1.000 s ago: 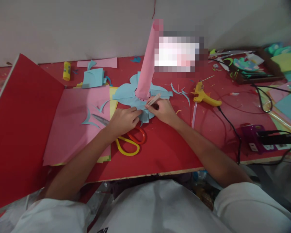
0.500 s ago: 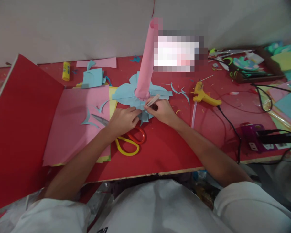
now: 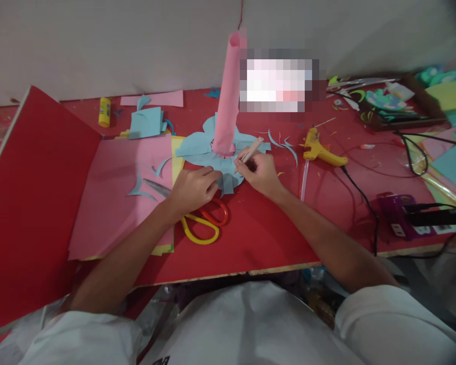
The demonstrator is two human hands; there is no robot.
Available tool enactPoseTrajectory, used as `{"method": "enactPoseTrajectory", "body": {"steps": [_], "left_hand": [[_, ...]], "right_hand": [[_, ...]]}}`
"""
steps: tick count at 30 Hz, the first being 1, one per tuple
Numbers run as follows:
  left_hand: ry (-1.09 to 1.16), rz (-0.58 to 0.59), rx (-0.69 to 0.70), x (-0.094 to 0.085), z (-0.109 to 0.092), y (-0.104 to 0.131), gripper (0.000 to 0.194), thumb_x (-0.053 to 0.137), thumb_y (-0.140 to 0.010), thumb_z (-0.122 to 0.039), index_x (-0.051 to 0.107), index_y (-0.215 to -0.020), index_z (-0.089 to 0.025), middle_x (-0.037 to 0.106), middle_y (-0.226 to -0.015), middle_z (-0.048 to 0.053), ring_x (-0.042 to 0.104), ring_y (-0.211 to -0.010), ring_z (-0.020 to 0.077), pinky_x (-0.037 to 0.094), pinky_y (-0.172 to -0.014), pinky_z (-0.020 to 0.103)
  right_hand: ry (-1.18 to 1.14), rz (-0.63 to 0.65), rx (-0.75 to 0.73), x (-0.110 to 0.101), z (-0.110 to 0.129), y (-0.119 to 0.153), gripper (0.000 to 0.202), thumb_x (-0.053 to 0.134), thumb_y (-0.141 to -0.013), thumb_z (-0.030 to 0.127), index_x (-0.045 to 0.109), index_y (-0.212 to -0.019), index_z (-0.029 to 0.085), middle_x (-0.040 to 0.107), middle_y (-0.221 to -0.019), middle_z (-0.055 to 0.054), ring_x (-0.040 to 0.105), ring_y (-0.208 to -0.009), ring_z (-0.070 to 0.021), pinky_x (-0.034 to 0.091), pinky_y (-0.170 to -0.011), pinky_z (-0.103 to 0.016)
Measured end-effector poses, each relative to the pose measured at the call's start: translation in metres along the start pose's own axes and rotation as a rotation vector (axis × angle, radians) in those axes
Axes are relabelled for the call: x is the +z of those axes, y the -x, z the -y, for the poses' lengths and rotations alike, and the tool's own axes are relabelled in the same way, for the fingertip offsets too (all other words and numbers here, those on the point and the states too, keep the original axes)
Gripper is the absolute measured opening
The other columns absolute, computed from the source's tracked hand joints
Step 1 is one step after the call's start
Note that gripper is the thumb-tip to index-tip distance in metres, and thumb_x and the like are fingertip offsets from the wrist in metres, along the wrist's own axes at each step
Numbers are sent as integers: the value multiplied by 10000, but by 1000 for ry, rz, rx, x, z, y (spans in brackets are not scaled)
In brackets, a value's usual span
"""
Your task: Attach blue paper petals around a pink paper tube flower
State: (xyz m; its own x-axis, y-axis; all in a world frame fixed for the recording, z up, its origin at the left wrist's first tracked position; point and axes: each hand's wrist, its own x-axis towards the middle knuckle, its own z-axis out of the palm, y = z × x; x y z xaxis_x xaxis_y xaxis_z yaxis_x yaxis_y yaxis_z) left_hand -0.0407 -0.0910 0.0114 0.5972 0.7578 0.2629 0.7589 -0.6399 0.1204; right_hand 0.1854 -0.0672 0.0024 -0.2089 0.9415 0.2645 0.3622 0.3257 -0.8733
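A blue paper flower shape [image 3: 197,144] lies on the red table, and a rolled pink paper tube [image 3: 227,96] stands up from its middle. My right hand [image 3: 261,171] is closed around a pale pen [image 3: 252,149], its lower end at the flower's right lower petal. On the flower's lower left edge rests my left hand [image 3: 196,188], fingers curled together; whether they pinch the paper is hidden. Scissors with yellow and orange handles [image 3: 200,239] lie partly under my left hand and wrist, blades on pink paper sheets [image 3: 117,203].
A yellow glue gun [image 3: 322,153] with a black cable lies at the right, near a purple box [image 3: 399,215]. A glue stick [image 3: 104,112] stands at the back left. A red board [image 3: 34,203] rises at the left; a tray [image 3: 414,122] holds scraps.
My right hand and the pen have moved slightly right along the flower. The pink tube's top has tipped a little to the left. My left hand has stayed in place.
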Motion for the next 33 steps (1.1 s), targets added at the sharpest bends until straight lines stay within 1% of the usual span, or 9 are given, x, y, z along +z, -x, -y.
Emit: {"method": "enactPoseTrajectory", "body": {"steps": [3, 7, 10, 13, 17, 21, 28, 33], "left_hand": [[9, 28, -4, -1, 0, 0, 388, 471, -922, -149, 798, -1123, -203, 741, -862, 61, 636, -688, 171, 303, -547, 298], [-3, 85, -5, -1, 0, -1, 382, 473, -924, -157, 803, -1110, -210, 727, -833, 60, 630, -686, 178, 295, -546, 304], [6, 79, 8, 0, 1, -1, 376, 477, -923, -161, 806, -1097, -210, 728, -820, 53, 643, -693, 176, 286, -546, 306], [37, 62, 26, 0, 3, -1, 363, 486, -913, -157, 811, -1065, -208, 738, -816, 44, 659, -708, 172, 294, -547, 306], [113, 63, 63, 1, 4, 0, 348, 485, -899, -133, 807, -1010, -206, 763, -860, 34, 681, -747, 159, 345, -577, 294], [159, 71, 65, 2, 6, 0, 348, 484, -899, -133, 806, -1006, -211, 769, -864, 31, 692, -775, 160, 381, -608, 281], [137, 43, 50, 3, 7, 0, 351, 482, -908, -144, 816, -1004, -196, 756, -807, 37, 691, -731, 163, 379, -590, 285], [129, 65, 34, 3, 6, -1, 340, 486, -907, -152, 812, -996, -194, 766, -821, 45, 704, -749, 173, 402, -604, 283]], "right_hand": [[-73, 86, 9, 1, -2, 1, 341, 626, -926, 555, 596, -835, 228, 639, -731, -16, 532, -619, -151, 432, -602, -318], [-106, 181, -8, 2, -7, -1, 159, 634, -894, 372, 590, -856, 224, 597, -723, 18, 499, -615, -129, 398, -584, -289], [-69, 208, -11, 2, -7, -2, 80, 628, -848, 281, 583, -825, 219, 573, -698, 31, 472, -612, -122, 390, -601, -287], [-48, 221, 15, 2, -6, -2, 92, 621, -843, 291, 577, -806, 220, 565, -680, 31, 464, -609, -126, 386, -604, -294], [-47, 225, 18, 1, -5, -3, 108, 616, -840, 310, 569, -797, 223, 572, -674, 27, 466, -601, -129, 380, -596, -298], [-34, 251, 13, 2, -3, -2, 126, 612, -849, 337, 572, -807, 225, 587, -669, 24, 479, -592, -131, 387, -591, -294], [20, 257, -33, 3, -4, -2, 183, 604, -882, 389, 592, -819, 218, 616, -694, 13, 517, -630, -141, 409, -633, -299], [38, 262, -37, 2, -3, -3, 203, 601, -896, 410, 591, -820, 222, 626, -702, 6, 536, -649, -152, 415, -638, -300]]}}
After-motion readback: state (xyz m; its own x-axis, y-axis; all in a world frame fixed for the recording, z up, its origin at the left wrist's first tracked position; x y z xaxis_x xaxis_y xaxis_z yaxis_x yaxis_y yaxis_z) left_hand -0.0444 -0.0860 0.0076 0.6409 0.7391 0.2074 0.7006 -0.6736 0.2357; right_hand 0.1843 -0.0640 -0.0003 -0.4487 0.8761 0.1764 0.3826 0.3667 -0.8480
